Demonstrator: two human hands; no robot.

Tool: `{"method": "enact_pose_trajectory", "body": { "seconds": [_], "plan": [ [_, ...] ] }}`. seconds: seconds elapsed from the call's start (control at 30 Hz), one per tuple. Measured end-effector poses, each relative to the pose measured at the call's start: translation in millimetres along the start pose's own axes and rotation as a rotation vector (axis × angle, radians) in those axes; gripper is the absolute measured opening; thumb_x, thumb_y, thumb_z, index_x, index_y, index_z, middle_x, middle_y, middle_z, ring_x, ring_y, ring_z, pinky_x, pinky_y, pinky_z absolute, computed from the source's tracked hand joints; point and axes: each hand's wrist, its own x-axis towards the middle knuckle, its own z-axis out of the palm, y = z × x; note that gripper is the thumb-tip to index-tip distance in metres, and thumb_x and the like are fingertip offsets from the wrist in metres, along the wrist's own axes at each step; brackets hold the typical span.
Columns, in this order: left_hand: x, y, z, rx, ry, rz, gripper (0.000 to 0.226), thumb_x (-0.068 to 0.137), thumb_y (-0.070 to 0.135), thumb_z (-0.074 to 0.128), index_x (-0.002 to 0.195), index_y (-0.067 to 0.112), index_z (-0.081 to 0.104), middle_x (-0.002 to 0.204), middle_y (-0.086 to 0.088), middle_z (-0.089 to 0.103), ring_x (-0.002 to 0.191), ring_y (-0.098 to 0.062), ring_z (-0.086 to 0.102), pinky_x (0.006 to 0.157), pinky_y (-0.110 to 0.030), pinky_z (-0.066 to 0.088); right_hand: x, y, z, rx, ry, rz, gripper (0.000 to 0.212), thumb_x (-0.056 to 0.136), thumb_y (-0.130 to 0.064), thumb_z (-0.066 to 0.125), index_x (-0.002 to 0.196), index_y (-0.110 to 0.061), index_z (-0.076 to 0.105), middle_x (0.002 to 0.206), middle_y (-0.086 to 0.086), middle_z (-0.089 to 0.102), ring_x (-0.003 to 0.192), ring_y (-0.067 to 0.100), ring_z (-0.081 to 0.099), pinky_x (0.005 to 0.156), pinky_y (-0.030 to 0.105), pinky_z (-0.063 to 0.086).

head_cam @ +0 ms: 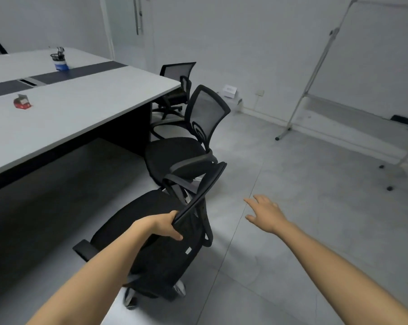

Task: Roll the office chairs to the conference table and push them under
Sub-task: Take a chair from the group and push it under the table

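A black mesh office chair (137, 231) stands right below me, beside the long side of the grey conference table (85, 109). My left hand (160, 225) grips the top edge of its backrest. My right hand (265, 213) hovers open over the floor to the right of the chair, fingers spread, touching nothing. A second black chair (175, 156) stands just beyond, at the table's corner, its seat outside the tabletop. A third chair (177, 73) sits at the table's far end, partly hidden by the tabletop.
On the table stand a pen holder (58, 59) and a small red box (21, 103). A whiteboard stand (315, 73) on castors occupies the right side. A glass door (137, 19) is in the back wall. Grey tiled floor (292, 242) stretches to my right.
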Motion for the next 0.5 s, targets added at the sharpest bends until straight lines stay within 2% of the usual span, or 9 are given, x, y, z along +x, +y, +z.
{"method": "enact_pose_trajectory", "body": {
  "seconds": [0.1,0.2,0.27,0.37,0.5],
  "plan": [
    [-0.5,5.5,7.3,-0.029,0.083,-0.062,0.081,0.086,0.032,0.064,0.15,0.024,0.015,0.144,-0.003,0.046,0.13,-0.023,0.047,0.11,-0.036,0.037,45.0,-1.5,-0.5,-0.009,0.018,-0.132,0.061,0.095,-0.038,0.045,0.148,-0.026,0.016,0.158,0.009,0.014,0.147,0.026,0.01,0.116,0.043,0.02],
    [-2.3,13.0,17.7,-0.042,0.231,-0.214,0.06,0.092,0.035,0.051,0.146,0.02,0.029,0.141,-0.006,0.049,0.127,-0.025,0.049,0.104,-0.036,0.04,91.0,-10.4,-4.4,-0.071,0.073,-0.306,0.063,0.096,-0.034,0.046,0.149,-0.025,0.014,0.159,0.01,0.009,0.147,0.029,0.004,0.118,0.045,0.014],
    [-1.9,19.1,29.6,-0.074,0.328,-0.341,0.049,0.095,0.028,0.042,0.143,0.019,0.035,0.142,-0.006,0.049,0.128,-0.026,0.049,0.101,-0.036,0.041,117.0,-13.6,-9.9,-0.112,0.114,-0.417,0.062,0.096,-0.031,0.046,0.149,-0.023,0.015,0.159,0.011,0.01,0.147,0.03,0.004,0.118,0.046,0.013],
    [-4.2,29.8,44.4,-0.076,0.44,-0.485,0.052,0.092,0.016,0.036,0.143,0.024,0.039,0.14,-0.006,0.053,0.125,-0.027,0.052,0.097,-0.037,0.044,143.7,-14.1,-13.1,-0.196,0.097,-0.56,0.057,0.096,-0.028,0.046,0.147,-0.021,0.022,0.157,0.008,0.019,0.147,0.028,0.009,0.117,0.049,0.014],
    [-4.2,43.5,53.6,-0.072,0.466,-0.589,0.052,0.09,0.013,0.036,0.14,0.025,0.043,0.136,-0.006,0.056,0.122,-0.028,0.053,0.096,-0.037,0.044,165.2,-5.6,-6.4,-0.157,0.045,-0.658,0.043,0.095,-0.021,0.045,0.136,-0.018,0.038,0.144,0.008,0.041,0.141,0.027,0.026,0.117,0.047,0.016]
  ]
}}
